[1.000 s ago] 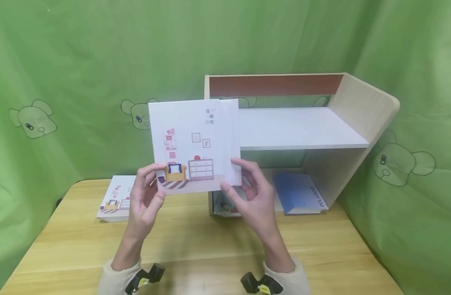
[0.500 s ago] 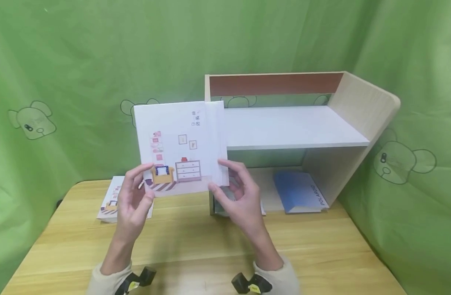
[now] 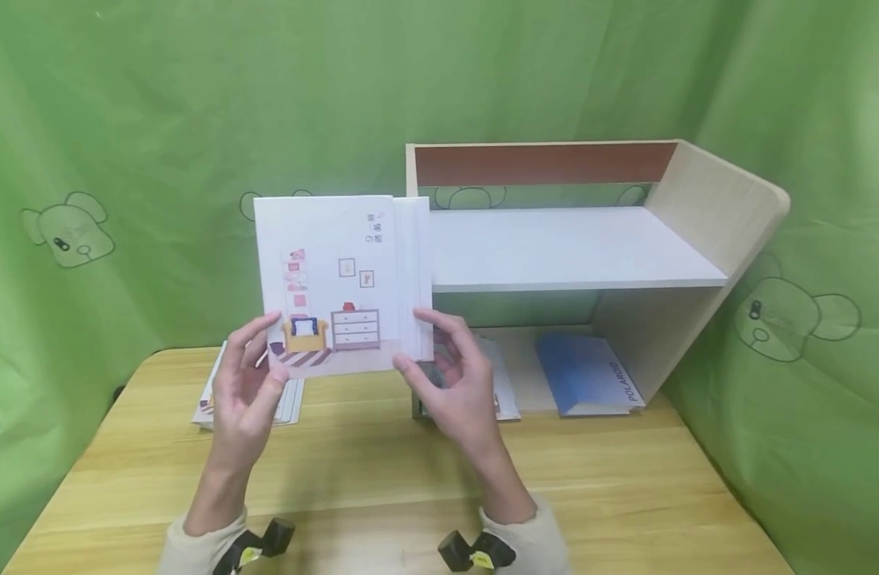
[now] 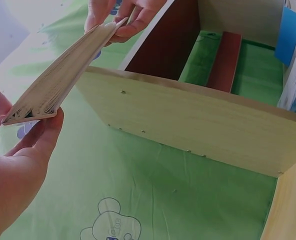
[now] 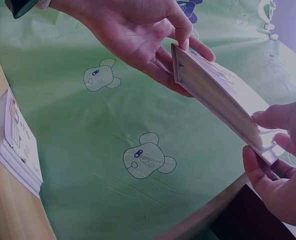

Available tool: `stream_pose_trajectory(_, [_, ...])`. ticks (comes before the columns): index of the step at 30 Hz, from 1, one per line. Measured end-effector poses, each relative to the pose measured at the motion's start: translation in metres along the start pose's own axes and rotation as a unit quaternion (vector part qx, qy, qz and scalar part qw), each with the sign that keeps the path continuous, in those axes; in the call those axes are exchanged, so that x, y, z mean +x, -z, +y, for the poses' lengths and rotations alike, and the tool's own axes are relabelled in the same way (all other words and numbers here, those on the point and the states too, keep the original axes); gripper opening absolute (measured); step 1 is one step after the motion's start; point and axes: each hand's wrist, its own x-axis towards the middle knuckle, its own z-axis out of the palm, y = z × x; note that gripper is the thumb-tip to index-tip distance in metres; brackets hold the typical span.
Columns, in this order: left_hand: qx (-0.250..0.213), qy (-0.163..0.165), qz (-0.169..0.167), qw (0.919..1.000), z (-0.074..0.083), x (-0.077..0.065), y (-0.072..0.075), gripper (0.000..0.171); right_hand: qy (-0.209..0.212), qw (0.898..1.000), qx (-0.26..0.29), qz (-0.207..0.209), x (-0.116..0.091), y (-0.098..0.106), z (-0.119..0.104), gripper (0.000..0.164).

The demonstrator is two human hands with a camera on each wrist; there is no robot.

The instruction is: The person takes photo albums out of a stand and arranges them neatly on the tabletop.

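A white book (image 3: pixel 338 239) with a drawing of a yellow armchair and a chest of drawers is held up above the table. My left hand (image 3: pixel 245 387) pinches its lower left corner between thumb and fingers. At the lower right edge, my right hand (image 3: pixel 457 375) grips it, thumb in front. A plain white strip stands out along the right side of the cover. The left wrist view shows the page block (image 4: pixel 58 75) edge-on, with the left hand (image 4: pixel 18 170) at the near end. In the right wrist view the book (image 5: pixel 218 90) slants between both hands.
Behind my left hand, books (image 3: pixel 291 403) with a matching cover lie stacked on the wooden table (image 3: pixel 353 463). A two-level shelf (image 3: pixel 576 247) stands at right. Its lower level holds a blue book (image 3: pixel 586 375) marked POLAROID and a partly hidden white item (image 3: pixel 507 391). Green curtain surrounds the table.
Both hands have carried the book leftward, mostly in the first half second. It now covers more of the stacked books, and more of the shelf's lower level shows.
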Motion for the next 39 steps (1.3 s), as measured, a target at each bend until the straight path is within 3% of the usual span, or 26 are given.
stream_pose_trajectory(17, [-0.012, -0.011, -0.021, 0.9996, 0.001, 0.005, 0.024, 0.063, 0.001, 1.000, 0.024, 0.012, 0.004, -0.020, 0.006, 0.059])
stream_pose_trajectory(31, [-0.011, -0.001, -0.022, 0.9997, -0.001, 0.005, 0.033, 0.063, -0.007, 0.999, 0.029, 0.021, 0.004, -0.030, 0.015, 0.056])
stream_pose_trajectory(39, [0.002, 0.022, -0.014, 0.9996, -0.004, 0.002, 0.037, 0.063, -0.019, 0.999, 0.032, 0.020, 0.004, -0.032, 0.019, 0.058])
